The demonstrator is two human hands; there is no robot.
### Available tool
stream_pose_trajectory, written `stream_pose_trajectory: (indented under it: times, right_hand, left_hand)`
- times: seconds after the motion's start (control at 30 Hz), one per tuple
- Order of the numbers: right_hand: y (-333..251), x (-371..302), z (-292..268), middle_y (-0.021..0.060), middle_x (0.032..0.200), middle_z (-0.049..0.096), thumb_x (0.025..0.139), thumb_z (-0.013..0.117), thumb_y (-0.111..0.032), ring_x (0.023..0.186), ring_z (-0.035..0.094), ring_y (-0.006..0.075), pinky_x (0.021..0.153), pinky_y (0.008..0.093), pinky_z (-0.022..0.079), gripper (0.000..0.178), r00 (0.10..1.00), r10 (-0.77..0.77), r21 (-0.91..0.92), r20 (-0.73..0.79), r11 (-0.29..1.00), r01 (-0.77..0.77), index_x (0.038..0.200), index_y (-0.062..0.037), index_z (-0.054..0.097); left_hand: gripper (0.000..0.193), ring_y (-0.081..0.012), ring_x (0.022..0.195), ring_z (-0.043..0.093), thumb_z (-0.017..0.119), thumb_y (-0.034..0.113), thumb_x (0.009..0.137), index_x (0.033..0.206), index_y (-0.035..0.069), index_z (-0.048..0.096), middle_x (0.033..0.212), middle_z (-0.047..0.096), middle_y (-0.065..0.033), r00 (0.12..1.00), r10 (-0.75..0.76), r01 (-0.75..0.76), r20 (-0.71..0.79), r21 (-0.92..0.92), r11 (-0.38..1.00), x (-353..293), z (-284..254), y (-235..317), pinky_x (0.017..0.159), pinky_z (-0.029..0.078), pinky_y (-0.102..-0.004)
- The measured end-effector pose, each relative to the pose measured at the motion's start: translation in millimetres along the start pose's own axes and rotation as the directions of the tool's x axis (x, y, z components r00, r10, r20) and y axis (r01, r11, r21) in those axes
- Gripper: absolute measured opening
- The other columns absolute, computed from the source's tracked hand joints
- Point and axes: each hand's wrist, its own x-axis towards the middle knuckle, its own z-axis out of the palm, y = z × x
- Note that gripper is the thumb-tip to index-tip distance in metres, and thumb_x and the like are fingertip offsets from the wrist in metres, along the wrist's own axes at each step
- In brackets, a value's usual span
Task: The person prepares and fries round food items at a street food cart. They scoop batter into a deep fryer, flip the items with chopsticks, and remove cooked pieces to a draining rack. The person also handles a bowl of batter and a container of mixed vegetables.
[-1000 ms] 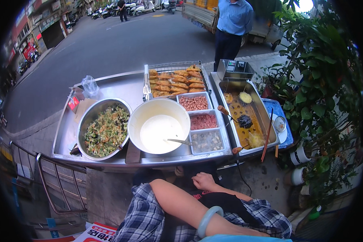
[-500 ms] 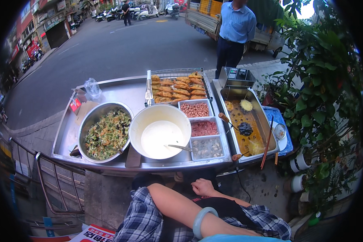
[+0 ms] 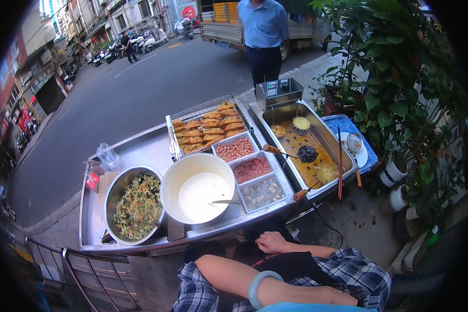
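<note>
My left arm, with a pale bangle on the wrist, crosses my lap to the right. My left hand (image 3: 325, 296) lies low by the plaid sleeve (image 3: 361, 270), its fingers out of sight. Loosely curled, my right hand (image 3: 270, 242) rests on the dark clothing of my lap, with nothing seen in it. Beyond it on the steel cart stand a white batter bowl (image 3: 169, 174) with a ladle (image 3: 226, 202), and a steel bowl of chopped vegetables (image 3: 138, 210). Trays hold peanuts (image 3: 234, 150), pinkish meat (image 3: 252, 170) and greyish pieces (image 3: 262, 193).
Fried cakes (image 3: 210, 126) lie on a rack. A fryer (image 3: 343, 179) holds dark oil, several pieces and wooden-handled ladles; chopsticks (image 3: 340, 166) lean across its edge. A person in a blue shirt (image 3: 263, 26) stands behind it. Plants (image 3: 395, 78) crowd the right; metal railings (image 3: 96, 275) stand lower left.
The whole view has turned and tilted, so the cart and fryer sit lower and slanted. Both arms keep their crossed pose; nothing was picked up or put down.
</note>
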Motion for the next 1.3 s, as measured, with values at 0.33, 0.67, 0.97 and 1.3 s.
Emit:
stream_pose_trajectory:
  times: [0.33, 0.67, 0.97, 1.3]
  right_hand:
    - [4, -1, 4, 0.0026, 0.079, 0.068, 0.084, 0.069, -0.024, 0.078, 0.068, 0.025, 0.064, 0.0404, 0.058, 0.015, 1.0, -0.014, -0.029, 0.0, 0.999, 0.014, 0.092, -0.0155, 0.078]
    - [6, -2, 7, 0.0023, 0.08, 0.069, 0.084, 0.069, -0.024, 0.078, 0.068, 0.0245, 0.066, 0.0404, 0.058, 0.014, 0.999, 0.009, -0.029, 0.051, 1.0, -0.007, 0.091, -0.0157, 0.078]
    - [6, -1, 6, 0.0018, 0.076, 0.067, 0.083, 0.071, -0.023, 0.075, 0.068, 0.024, 0.064, 0.0396, 0.057, 0.011, 1.0, -0.019, 0.0, -0.019, 1.0, 0.019, 0.087, -0.0165, 0.078]
    - [0, 5, -2, 0.0018, 0.075, 0.067, 0.083, 0.071, -0.024, 0.073, 0.068, 0.0246, 0.064, 0.0402, 0.057, 0.012, 1.0, -0.014, 0.002, -0.009, 1.0, 0.014, 0.087, -0.0159, 0.078]
  left_hand:
    - [0.027, -0.0425, 0.115, 0.063, 0.055, 0.017, 0.105, 0.117, -0.004, 0.067, 0.114, 0.065, -0.021, 0.999, -0.017, 0.017, 0.027, 0.014, 1.0, -9, -3, 7, 0.101, 0.045, -0.0521]
    - [0.027, -0.0424, 0.114, 0.063, 0.055, 0.017, 0.105, 0.117, -0.004, 0.067, 0.113, 0.065, -0.0206, 0.999, -0.043, 0.039, 0.033, 0.097, 0.994, -20, -12, 31, 0.101, 0.045, -0.052]
    - [0.026, -0.0415, 0.111, 0.064, 0.057, 0.019, 0.104, 0.11, -0.004, 0.069, 0.107, 0.066, -0.0187, 0.898, 0.071, 0.161, -0.433, 0.476, 0.865, -127, 11, 97, 0.099, 0.046, -0.0516]
    - [0.038, -0.0365, 0.123, 0.059, 0.068, 0.044, 0.094, 0.12, 0.017, 0.073, 0.122, 0.066, -0.0196, -0.56, 0.327, 0.808, -0.761, -0.589, 0.012, -331, 123, -3, 0.104, 0.044, -0.0467]
